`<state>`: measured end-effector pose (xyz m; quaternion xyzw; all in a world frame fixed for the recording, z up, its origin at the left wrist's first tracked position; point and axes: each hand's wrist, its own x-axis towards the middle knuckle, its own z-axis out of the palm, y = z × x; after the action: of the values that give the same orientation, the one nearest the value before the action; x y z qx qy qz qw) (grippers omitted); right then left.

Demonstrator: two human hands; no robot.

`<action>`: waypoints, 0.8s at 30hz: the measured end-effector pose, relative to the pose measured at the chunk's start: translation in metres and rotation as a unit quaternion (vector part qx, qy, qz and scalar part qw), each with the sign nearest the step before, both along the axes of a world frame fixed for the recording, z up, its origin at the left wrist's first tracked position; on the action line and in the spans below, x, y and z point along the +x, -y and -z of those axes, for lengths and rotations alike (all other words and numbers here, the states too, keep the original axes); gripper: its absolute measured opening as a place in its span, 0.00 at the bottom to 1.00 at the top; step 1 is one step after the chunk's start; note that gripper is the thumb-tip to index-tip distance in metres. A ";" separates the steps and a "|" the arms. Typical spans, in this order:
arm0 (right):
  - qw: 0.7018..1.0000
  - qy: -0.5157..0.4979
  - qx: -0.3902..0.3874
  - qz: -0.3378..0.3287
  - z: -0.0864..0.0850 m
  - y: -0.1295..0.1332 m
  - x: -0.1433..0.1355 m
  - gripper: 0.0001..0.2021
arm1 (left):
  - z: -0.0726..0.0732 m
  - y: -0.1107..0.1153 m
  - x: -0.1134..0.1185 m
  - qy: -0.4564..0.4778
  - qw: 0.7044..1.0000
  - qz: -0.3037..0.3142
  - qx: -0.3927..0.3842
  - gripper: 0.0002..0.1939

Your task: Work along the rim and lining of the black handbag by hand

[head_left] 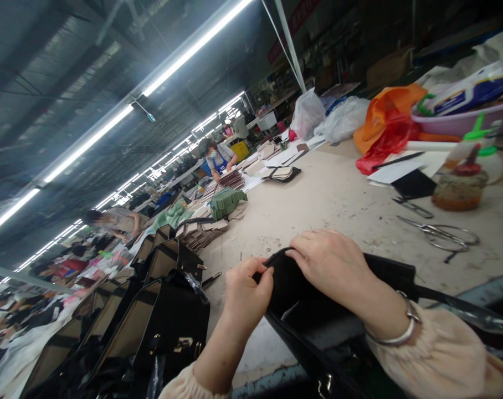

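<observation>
A black bag (pixel 293 282) lies at the table's near edge with its opening facing up. Its upper rim is pinched between the thumb and fingers of my left hand (pixel 247 288). Just to the right, my right hand (pixel 330 257) grips the same rim, fingers bent over the edge. The two hands are a short way apart along the rim. A black strap (pixel 459 305) runs off to the right, and a metal fitting (pixel 325 385) shows at the bottom. The inside of the bag is dark.
Several black bags (pixel 176 316) stand in rows on the left. Scissors (pixel 446 235), a glue jar (pixel 459 188), a black piece (pixel 413 183) and plastic bags (pixel 343 119) lie right and beyond. Green fabric (pixel 226 203) and stacked brown pieces (pixel 201 235) are across the table, near a person (pixel 220 158).
</observation>
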<state>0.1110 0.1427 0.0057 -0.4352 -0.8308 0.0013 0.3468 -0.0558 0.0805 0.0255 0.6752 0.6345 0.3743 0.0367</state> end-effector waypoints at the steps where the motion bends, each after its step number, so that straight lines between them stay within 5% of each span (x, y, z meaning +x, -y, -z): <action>1: 1.000 -0.001 0.000 -0.004 0.000 -0.001 0.000 0.08 | 0.000 0.000 0.000 0.006 1.000 -0.007 -0.002 0.08; 24: 0.999 0.022 -0.020 -0.044 -0.002 -0.002 -0.004 0.10 | 0.001 -0.003 0.000 0.008 1.000 -0.010 -0.011 0.08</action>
<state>0.1066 0.1447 0.0079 -0.4053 -0.8565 0.0237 0.3188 -0.0562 0.0831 0.0243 0.6657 0.6447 0.3731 0.0450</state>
